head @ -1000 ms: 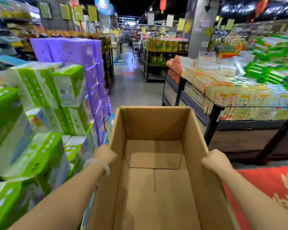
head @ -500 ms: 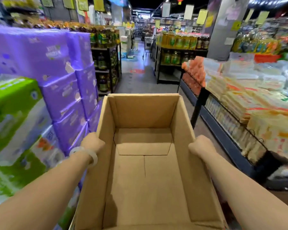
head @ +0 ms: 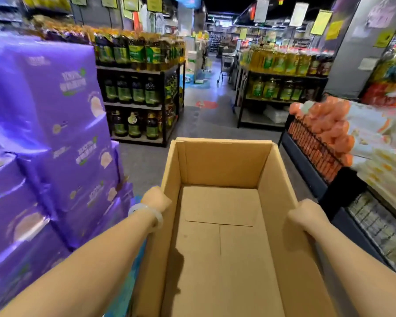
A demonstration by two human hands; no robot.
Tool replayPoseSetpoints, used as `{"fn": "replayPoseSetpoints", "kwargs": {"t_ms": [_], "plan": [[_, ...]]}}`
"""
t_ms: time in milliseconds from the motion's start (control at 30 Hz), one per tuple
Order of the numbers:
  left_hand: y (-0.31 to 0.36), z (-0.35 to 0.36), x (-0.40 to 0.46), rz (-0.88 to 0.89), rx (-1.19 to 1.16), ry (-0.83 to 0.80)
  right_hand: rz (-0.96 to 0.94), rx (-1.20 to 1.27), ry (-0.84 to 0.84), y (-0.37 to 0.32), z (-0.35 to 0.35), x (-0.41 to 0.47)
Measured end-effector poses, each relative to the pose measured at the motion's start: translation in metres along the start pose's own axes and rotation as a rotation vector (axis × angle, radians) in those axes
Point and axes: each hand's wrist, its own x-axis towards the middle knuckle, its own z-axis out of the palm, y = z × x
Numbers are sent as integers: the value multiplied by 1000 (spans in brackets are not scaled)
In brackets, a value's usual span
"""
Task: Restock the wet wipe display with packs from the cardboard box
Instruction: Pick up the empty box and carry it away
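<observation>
- Restocking looks finished or close to it, as far as we can judge: the cardboard box [head: 220,225] we carry shows a bare floor with no packs in it.
- What is left, we reckon, is to take the empty box away or fetch a fresh one; whether the wet wipe display itself is full we cannot tell from here.
- The box sits low in the middle of our view, held out in front of us over the aisle floor [head: 192,124], its open top toward us and its far wall pointing down the aisle.
- It is plain brown corrugated card, long and deep, with the bottom flaps meeting along a centre seam and one inner flap lying flat across the far half. The walls stand straight, with no crush or tear that we can see.
- Our left hand [head: 156,200] grips the left wall near its top edge, fingers curled out of sight over the rim; a pale bangle [head: 146,213] rings that wrist.
- Our right hand [head: 304,216] grips the right wall in the same way, knuckles up.
- Stacked purple packs [head: 55,133] rise just beside the box on the left, and a bin of orange and pale packs [head: 329,133] stands to the right. Shelves of oil bottles [head: 135,106] lie further ahead.
</observation>
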Motion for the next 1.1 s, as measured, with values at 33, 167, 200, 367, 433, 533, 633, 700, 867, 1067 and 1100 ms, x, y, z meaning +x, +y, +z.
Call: {"fn": "replayPoseSetpoints", "kwargs": {"t_ms": [33, 167, 200, 367, 433, 533, 633, 700, 867, 1067, 1100], "plan": [[16, 2, 26, -7, -5, 5, -6, -13, 4, -12, -6, 28], [64, 14, 133, -43, -65, 15, -15, -19, 8, -62, -14, 146], [71, 20, 164, -61, -87, 32, -22, -20, 6, -76, -10, 178], [83, 45, 307, -198, -174, 88, -145, -71, -39, -171, 27, 346], [78, 44, 356, -272, -210, 134, -212, -87, -84, -221, 45, 405], [63, 33, 412, -405, -260, 201, -329, -125, -145, -303, 71, 469], [32, 20, 458, -539, -294, 272, -447, -157, -209, -391, 106, 513], [6, 14, 487, -628, -344, 335, -521, -184, -251, -448, 137, 533], [-62, 5, 556, -843, -419, 437, -670, -203, -345, -568, 233, 568], [-144, 11, 616, -1070, -459, 519, -746, -245, -517, -679, 353, 585], [-159, 17, 625, -1110, -473, 527, -765, -242, -531, -694, 375, 583]]}}
